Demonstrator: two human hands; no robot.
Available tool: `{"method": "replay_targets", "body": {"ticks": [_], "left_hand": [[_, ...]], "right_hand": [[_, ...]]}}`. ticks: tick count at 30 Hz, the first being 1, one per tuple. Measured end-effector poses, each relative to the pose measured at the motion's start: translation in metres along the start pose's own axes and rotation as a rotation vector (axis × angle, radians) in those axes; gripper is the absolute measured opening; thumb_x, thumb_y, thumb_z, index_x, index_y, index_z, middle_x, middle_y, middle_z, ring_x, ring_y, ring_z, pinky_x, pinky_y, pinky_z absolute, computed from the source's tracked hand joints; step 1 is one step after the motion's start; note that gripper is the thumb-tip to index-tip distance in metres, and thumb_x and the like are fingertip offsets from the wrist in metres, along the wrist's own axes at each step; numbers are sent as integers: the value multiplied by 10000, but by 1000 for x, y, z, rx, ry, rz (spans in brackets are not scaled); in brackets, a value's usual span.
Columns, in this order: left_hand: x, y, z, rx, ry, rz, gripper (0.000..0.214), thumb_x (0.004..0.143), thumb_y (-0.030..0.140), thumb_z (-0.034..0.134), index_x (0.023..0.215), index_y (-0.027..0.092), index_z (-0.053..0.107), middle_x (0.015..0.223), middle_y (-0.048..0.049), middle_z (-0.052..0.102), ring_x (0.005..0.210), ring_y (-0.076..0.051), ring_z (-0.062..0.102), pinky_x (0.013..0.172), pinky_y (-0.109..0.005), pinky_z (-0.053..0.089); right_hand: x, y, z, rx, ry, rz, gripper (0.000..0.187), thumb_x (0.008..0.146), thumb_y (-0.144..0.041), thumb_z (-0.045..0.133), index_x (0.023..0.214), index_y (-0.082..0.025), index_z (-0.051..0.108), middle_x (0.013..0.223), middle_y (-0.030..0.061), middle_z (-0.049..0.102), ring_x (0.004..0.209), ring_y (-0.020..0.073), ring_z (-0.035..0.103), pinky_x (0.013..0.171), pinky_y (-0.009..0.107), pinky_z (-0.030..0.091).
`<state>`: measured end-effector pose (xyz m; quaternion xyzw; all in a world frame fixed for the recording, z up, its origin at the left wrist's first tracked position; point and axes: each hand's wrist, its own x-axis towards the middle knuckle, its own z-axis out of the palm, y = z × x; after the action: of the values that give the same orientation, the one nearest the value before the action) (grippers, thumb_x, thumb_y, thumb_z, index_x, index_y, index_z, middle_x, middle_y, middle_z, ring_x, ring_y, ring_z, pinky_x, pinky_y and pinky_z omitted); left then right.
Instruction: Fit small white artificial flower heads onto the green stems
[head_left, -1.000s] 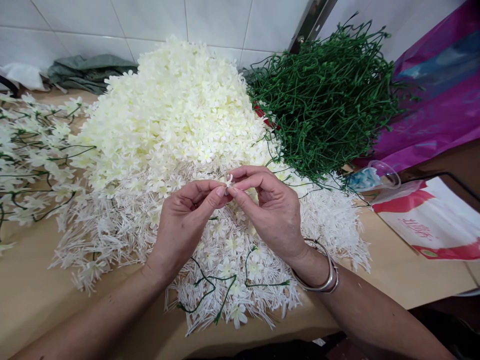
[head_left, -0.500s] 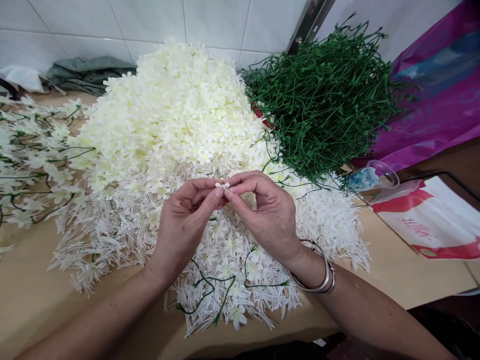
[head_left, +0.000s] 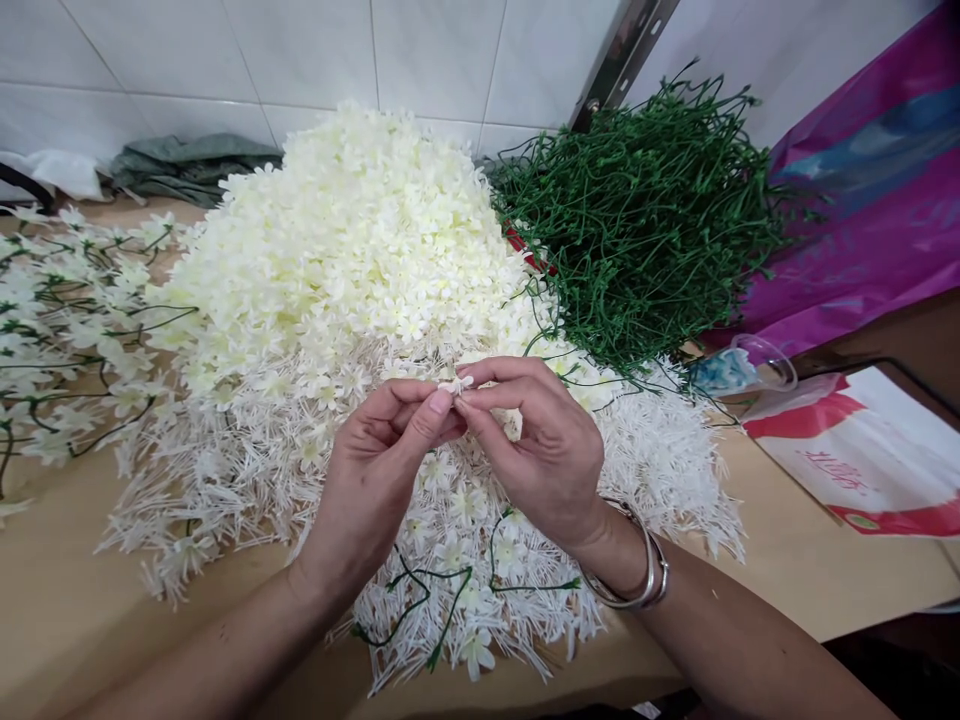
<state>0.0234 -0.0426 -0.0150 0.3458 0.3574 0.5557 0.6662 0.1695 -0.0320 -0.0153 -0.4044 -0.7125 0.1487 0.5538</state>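
Observation:
My left hand (head_left: 375, 470) and my right hand (head_left: 536, 450) meet fingertip to fingertip above the table, both pinching one small white artificial flower (head_left: 454, 384). A thin green stem (head_left: 450, 590) trails down below my hands over the white pieces. Behind my hands rises a big heap of cream flower heads (head_left: 352, 240). Around and under my hands lies a spread of white spiky flower parts (head_left: 225, 470). A silver bangle (head_left: 637, 575) circles my right wrist.
A tangled pile of green wire stems (head_left: 645, 220) stands at the back right. Finished flower sprigs (head_left: 60, 330) lie at the left. A purple plastic bag (head_left: 870, 200), a red-and-white bag (head_left: 862, 460) and a small clear bag (head_left: 739, 365) sit at the right. Tiled wall behind.
My hands stay joined on the small flower, fingers shifting slightly on it. The view has tilted a little, so everything sits lower in the picture.

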Motion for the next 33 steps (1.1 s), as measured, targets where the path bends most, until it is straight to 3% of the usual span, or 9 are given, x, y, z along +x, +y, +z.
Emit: {"method": "replay_targets", "body": {"ticks": [4,11,16,19,23,28,33], "left_hand": [[3,0,-1,73,32,39,60,932,281,781,987,259,774,904,36,806,860,-107,730,886,-240,604],[0,9,-1,312,16,164,21,921,247,769,939,236,769,850,12,791,874,-156,744,859,-258,590],[1,7,-7,481,-34,255,65,969,225,709,967,269,756,903,30,758,851,-123,699,798,-210,548],[2,7,-10,526,-76,269,79,983,224,687,973,270,750,908,30,751,852,-121,689,807,-205,543],[0,9,-7,512,-69,277,60,970,238,711,987,264,763,925,17,765,889,-127,697,841,-202,546],[0,8,0,203,-27,36,67,939,318,762,963,258,780,834,18,774,826,-125,710,803,-207,570],[4,6,-5,151,-42,-17,95,922,335,788,918,242,805,871,5,771,873,-137,699,855,-230,565]], "right_hand": [[2,3,2,179,7,190,165,896,-96,747,869,-258,732,967,31,740,956,188,717,873,394,600],[8,2,-4,369,-29,363,135,836,-151,819,807,-249,730,899,11,748,894,175,723,843,345,615],[16,8,-13,477,-120,472,257,803,-144,849,1006,-270,753,875,-23,752,841,141,720,779,287,612],[19,12,-18,385,-222,377,141,853,-166,823,938,-272,786,879,-11,756,850,152,713,792,315,591],[19,12,-20,208,-171,112,131,903,-151,780,902,-281,764,879,7,726,903,187,704,795,361,588],[16,9,-18,-20,-86,-221,230,885,-57,758,946,-277,730,860,16,730,940,217,690,831,414,599],[14,10,-17,-29,-87,-250,259,903,-41,732,991,-284,736,911,20,747,969,219,702,824,415,610]]}}
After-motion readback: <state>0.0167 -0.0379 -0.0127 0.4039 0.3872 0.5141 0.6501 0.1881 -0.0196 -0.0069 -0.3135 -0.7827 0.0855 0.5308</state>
